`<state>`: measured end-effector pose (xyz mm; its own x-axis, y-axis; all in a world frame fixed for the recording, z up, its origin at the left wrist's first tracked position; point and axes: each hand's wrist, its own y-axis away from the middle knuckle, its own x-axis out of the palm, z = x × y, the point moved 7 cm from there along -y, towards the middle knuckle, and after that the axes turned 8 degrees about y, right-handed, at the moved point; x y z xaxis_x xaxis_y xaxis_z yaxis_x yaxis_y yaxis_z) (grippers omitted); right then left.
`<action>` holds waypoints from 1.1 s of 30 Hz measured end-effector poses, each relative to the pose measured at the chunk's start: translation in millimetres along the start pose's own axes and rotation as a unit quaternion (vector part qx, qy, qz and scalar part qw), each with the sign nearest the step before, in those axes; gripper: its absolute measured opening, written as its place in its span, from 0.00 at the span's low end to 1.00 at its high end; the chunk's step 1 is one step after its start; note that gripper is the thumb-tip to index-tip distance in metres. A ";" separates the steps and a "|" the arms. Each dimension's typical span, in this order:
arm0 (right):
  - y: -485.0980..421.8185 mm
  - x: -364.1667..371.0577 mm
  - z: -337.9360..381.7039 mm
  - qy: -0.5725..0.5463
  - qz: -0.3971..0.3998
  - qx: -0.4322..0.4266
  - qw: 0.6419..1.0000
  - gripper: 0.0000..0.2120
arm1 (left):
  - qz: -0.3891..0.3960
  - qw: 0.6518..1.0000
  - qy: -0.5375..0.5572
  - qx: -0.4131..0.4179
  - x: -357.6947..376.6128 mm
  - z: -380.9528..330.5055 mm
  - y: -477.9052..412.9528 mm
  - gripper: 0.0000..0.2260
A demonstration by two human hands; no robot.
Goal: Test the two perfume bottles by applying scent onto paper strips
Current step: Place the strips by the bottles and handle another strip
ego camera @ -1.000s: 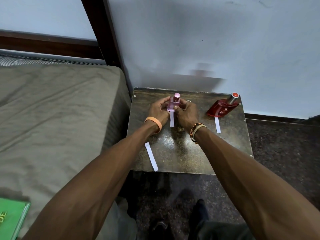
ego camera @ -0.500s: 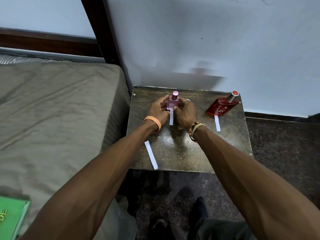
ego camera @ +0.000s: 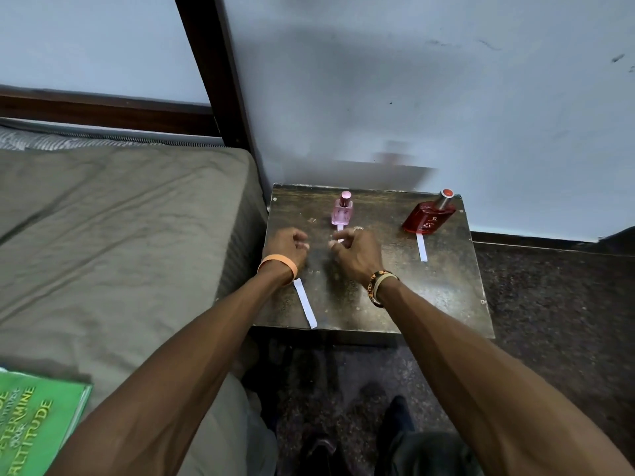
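At far left a bed (ego camera: 113,214) covered in a creased olive-grey sheet fills much of the view, with a green book (ego camera: 36,424) lying on its near corner. A dark wooden post (ego camera: 213,73) rises between the bed and a pale blue-grey wall (ego camera: 446,80). Pushed into the corner beside the bed stands a small dark table (ego camera: 446,297), its top mottled and worn, on a dark speckled floor (ego camera: 549,321).

On the table's near left edge lies a white paper strip (ego camera: 305,304), partly under the left wrist, which wears an orange band (ego camera: 277,264). The left hand (ego camera: 287,245) hovers over the table with fingers loosely curled and nothing in them. Just right of it, toward the wall, the pink perfume bottle (ego camera: 342,211) stands upright (small, squarish, clear pink with a rosy cap), free of both hands. A second paper strip (ego camera: 340,231) runs from its base toward the person, its near end hidden behind the right hand (ego camera: 357,254), whose fingers are curled inward close to that strip; whether they pinch it I cannot tell. The right wrist carries a patterned bracelet (ego camera: 379,286).

Further right, well apart, the red perfume bottle (ego camera: 427,218) is wider, deep red with a silver neck and red-topped cap. A third paper strip (ego camera: 421,247) extends from its base toward the person.
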<state>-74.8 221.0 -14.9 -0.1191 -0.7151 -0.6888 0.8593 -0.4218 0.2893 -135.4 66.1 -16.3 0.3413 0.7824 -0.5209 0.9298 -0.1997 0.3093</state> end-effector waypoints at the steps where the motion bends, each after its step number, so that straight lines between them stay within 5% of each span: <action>1: 7.0 7.1 3.0 0.007 0.025 -0.009 1.000 0.08 | 0.001 0.999 -0.027 -0.019 -3.7 9.6 4.9 0.08; 5: 31.4 35.3 5.5 0.047 0.092 -0.031 0.994 0.06 | 0.028 0.992 -0.098 -0.070 -9.1 34.9 25.4 0.06; 18: 48.3 69.0 -3.0 0.016 0.155 -0.009 0.988 0.11 | 0.032 0.980 -0.195 0.000 1.2 44.9 46.1 0.10; 25: 45.5 70.1 -3.3 0.015 0.159 -0.013 0.987 0.12 | 0.015 0.994 -0.095 -0.055 -2.7 52.8 43.7 0.09; 33: 49.6 65.3 -1.6 0.043 0.148 -0.036 0.987 0.09 | 0.077 0.997 0.025 -0.021 0.0 52.0 44.0 0.11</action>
<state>-39.2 154.3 -46.5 0.1819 -0.7495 -0.6366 0.8837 -0.1594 0.4402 -87.3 26.6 -44.0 0.4706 0.7735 -0.4246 0.8602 -0.2951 0.4158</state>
